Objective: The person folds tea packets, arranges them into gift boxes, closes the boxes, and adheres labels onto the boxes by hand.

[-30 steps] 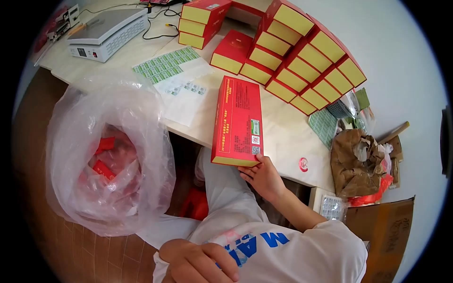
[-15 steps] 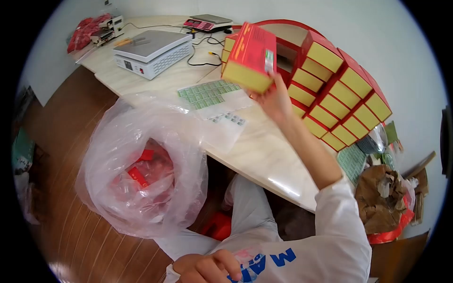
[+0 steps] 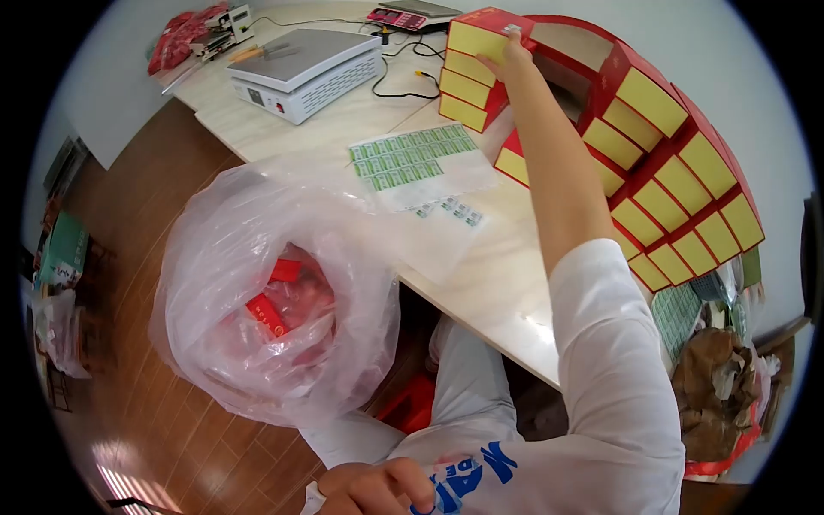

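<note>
My right hand (image 3: pixel 512 62) reaches forward and grips a red box with yellow ends (image 3: pixel 489 39). That box lies on top of a short stack of matching boxes (image 3: pixel 464 89) at the back of the table. Low in the view, close to my shirt, my left hand (image 3: pixel 378 491) is curled closed; whatever it may hold is hidden. On the table in front of me lies a sheet of green stickers (image 3: pixel 410 154), partly used. A smaller sticker piece (image 3: pixel 459 209) is beside it.
Taller stacks of red and yellow boxes (image 3: pixel 678 172) stand at the right. A large clear plastic bag (image 3: pixel 206 283) with red packets (image 3: pixel 268 316) sits at the table's front edge. A white heating plate (image 3: pixel 305 73) and a scale (image 3: pixel 412 17) are at the back, with brown paper (image 3: pixel 717 382) far right.
My right hand has carried the red box away from me and set it level on the short stack, still holding it. The view has shifted slightly. My left hand stays curled.
</note>
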### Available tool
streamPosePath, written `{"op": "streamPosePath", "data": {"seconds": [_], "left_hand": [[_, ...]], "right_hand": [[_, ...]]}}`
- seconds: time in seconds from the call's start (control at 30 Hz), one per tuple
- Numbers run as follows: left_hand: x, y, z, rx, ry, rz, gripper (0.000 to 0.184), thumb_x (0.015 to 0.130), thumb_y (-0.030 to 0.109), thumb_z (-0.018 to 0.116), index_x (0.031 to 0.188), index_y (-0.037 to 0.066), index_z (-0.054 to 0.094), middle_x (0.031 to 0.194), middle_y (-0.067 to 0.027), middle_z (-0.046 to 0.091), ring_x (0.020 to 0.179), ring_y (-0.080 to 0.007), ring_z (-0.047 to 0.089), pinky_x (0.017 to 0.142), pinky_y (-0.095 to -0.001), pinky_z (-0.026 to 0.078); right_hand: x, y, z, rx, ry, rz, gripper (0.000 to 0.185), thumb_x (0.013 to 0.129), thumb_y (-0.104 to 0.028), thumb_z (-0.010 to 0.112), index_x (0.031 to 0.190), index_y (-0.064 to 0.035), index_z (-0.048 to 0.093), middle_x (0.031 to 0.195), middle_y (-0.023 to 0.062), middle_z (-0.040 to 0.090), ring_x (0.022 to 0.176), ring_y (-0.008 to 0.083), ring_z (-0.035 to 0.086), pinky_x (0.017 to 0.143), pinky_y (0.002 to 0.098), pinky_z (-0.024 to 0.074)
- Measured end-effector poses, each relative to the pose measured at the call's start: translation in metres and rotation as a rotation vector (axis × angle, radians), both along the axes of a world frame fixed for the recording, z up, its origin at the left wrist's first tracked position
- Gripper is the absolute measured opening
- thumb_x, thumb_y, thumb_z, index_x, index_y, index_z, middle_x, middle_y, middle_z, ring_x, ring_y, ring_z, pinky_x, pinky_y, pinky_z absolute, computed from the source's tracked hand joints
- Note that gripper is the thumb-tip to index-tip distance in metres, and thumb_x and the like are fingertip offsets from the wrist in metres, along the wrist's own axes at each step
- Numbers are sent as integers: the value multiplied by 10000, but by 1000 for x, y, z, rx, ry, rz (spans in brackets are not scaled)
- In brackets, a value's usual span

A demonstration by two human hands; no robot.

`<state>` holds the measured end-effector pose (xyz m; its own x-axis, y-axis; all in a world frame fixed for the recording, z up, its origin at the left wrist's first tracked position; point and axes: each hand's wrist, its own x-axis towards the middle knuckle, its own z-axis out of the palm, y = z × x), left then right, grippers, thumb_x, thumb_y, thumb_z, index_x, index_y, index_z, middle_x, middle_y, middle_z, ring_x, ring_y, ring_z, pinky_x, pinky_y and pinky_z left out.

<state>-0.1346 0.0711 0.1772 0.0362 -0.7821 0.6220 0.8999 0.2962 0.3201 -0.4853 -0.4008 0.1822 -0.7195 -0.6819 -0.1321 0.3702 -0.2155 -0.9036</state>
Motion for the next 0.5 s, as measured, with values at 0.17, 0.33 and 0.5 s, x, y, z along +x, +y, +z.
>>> {"op": "streamPosePath", "data": {"seconds": [0.17,0.33,0.5], "left_hand": [[-4,-11,-7,-111,-58,-237,39,905,215,619,867,208,612,889,17,581,820,-188,492,785,-388,355],[-17,-9,-26,-199,-35,-447,20,913,209,610,899,201,623,898,5,582,824,-191,500,777,-377,365],[-33,9,-28,-145,88,-393,156,904,278,637,1050,224,628,958,13,656,806,-126,515,753,-331,340]], "right_hand": [[-7,2,-8,28,61,278,994,809,-831,173,1309,1,383,957,293,614,817,388,672,670,464,575],[10,49,-83,60,671,-121,741,904,-626,434,1158,70,399,695,177,594,551,290,634,541,427,547],[-10,194,-105,531,1336,122,597,867,-468,605,1147,32,436,1055,251,591,1002,376,598,851,453,485]]}}
